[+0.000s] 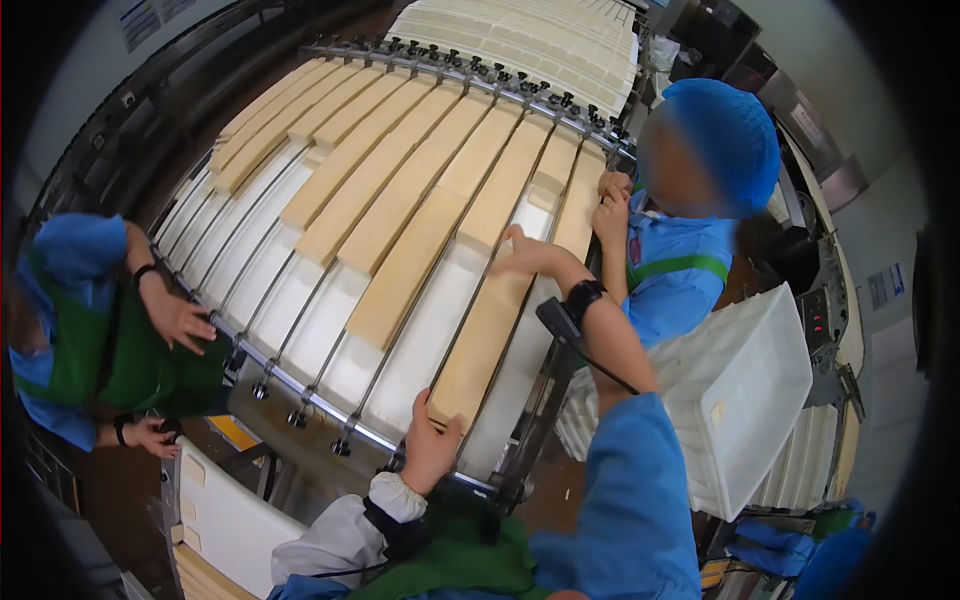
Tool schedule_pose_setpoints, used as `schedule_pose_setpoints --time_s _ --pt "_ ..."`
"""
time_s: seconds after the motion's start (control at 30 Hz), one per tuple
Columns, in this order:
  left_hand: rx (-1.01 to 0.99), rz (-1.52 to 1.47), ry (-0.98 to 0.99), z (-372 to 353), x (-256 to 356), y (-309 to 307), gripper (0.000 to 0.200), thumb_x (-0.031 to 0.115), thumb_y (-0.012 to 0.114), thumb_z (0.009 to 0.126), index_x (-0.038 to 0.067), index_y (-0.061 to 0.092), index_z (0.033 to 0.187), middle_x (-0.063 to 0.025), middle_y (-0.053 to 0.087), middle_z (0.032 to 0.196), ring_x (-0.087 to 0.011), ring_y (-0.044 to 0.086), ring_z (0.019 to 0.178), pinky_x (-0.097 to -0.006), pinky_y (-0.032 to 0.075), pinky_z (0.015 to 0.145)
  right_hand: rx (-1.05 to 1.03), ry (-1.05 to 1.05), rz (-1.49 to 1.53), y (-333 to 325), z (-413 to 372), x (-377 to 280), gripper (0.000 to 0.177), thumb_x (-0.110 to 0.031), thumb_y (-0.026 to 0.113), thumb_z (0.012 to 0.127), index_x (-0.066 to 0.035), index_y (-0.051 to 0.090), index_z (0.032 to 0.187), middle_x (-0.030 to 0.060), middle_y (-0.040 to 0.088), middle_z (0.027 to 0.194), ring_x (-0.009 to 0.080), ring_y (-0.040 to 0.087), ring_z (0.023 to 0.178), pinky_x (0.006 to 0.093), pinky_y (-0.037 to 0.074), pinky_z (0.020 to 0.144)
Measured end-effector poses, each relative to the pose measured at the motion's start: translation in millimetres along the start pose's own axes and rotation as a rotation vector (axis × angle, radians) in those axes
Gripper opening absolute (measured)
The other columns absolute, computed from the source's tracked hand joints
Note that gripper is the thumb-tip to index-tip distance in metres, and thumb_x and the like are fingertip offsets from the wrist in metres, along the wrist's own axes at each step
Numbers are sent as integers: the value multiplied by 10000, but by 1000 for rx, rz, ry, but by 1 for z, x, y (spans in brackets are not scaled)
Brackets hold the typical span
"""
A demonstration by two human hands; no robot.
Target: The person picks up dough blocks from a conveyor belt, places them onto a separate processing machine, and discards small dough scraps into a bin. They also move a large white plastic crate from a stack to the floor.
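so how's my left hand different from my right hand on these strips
The left hand is close to the body, curled around the near end of a tan strip. The right hand reaches farther up the conveyor with its fingers laid open. The left hand comes out of a white cuff, while the right hand has a black wristband behind it. Both touch tan strips.

Your left hand (430, 448) has its fingers under the end of the pale strip (480, 335), hidden from you. The head under the blue hairnet (725, 130) is blurred. The wall label (885, 285) at right is too small to read.
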State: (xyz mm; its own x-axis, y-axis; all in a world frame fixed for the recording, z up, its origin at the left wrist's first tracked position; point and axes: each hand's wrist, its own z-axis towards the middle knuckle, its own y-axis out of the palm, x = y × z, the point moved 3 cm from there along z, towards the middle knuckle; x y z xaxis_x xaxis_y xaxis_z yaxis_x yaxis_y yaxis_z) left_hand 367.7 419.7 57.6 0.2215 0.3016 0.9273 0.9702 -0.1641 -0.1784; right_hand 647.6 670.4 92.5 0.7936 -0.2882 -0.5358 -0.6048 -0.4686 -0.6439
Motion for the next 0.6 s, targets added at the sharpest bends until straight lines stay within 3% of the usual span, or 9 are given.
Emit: schedule_pose_setpoints --time_s 0.07,0.17,0.27,0.37,0.47,0.6 --pt "11 -21 -55 20 16 11 569 93 625 881 21 269 1319 -205 645 870 -266 659 797 -357 514 699 376 90 -123 -18 47 21 846 -561 658 786 65 434 1309 324 596 1126 386 594 1074 442 475 913" --pt "82 -235 -9 38 12 30 443 48 598 906 41 284 1218 -154 621 823 -181 628 761 -300 490 657 431 127 -233 -40 96 47 910 -703 393 871 153 573 1119 365 592 1117 442 577 1106 411 470 938" --pt "85 -328 -18 47 23 37 373 6 568 922 62 275 1144 -110 599 801 -129 595 738 -264 461 627 523 124 -262 -44 99 42 893 -681 305 906 140 641 1012 362 582 1132 462 578 1080 432 466 942" --pt "71 -299 20 58 16 42 356 -12 553 926 63 278 1138 -102 589 805 -112 581 730 -251 444 607 477 133 -165 -47 71 24 871 -667 339 911 147 616 1052 370 552 1182 466 565 1101 444 451 962" --pt "79 -277 -3 60 19 43 353 -8 554 926 66 281 1137 -93 577 791 -104 566 709 -249 431 594 705 36 -282 -38 72 27 762 -593 368 945 114 640 1023 283 627 1088 436 555 1082 473 413 977" --pt "80 -326 51 69 13 50 335 -22 543 921 65 291 1124 -94 575 788 -103 556 681 -254 411 559 936 -153 -475 -42 85 39 688 -552 442 932 105 633 1001 279 608 1088 422 525 1099 488 378 987"
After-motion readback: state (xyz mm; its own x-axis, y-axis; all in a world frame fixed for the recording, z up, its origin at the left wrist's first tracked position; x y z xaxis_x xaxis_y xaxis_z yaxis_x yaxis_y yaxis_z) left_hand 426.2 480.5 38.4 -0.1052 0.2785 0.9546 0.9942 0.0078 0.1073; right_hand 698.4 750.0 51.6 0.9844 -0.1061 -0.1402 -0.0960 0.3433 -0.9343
